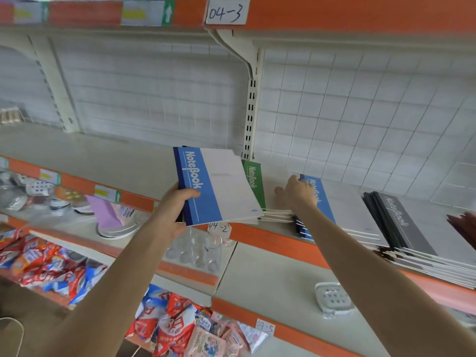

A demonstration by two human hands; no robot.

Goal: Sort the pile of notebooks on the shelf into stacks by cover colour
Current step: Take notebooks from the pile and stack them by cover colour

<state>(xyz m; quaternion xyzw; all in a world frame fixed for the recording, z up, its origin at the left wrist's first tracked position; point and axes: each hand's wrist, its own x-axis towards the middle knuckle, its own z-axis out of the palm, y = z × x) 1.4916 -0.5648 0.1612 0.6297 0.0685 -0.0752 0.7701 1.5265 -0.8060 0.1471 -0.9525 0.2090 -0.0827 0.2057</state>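
Note:
My left hand (173, 210) grips a blue-spined notebook (216, 186) by its spine and holds it tilted above the shelf (103, 161). Under it lies a pile with a green-spined notebook (253, 182) on top. My right hand (298, 193) rests on the far corner of a stack of blue notebooks (342, 212) just right of that pile, fingers bent over its spine edge. A stack of black-spined notebooks (401, 222) lies further right. Dark red notebooks (463, 228) show at the frame's right edge.
The shelf's orange front rail (270, 240) carries a tag "04-2". A white grid back panel (347, 112) and an upright post (249, 117) stand behind. Lower shelves hold clear glasses (198, 249), snack packets (46, 261), dishes and a soap dish (333, 297).

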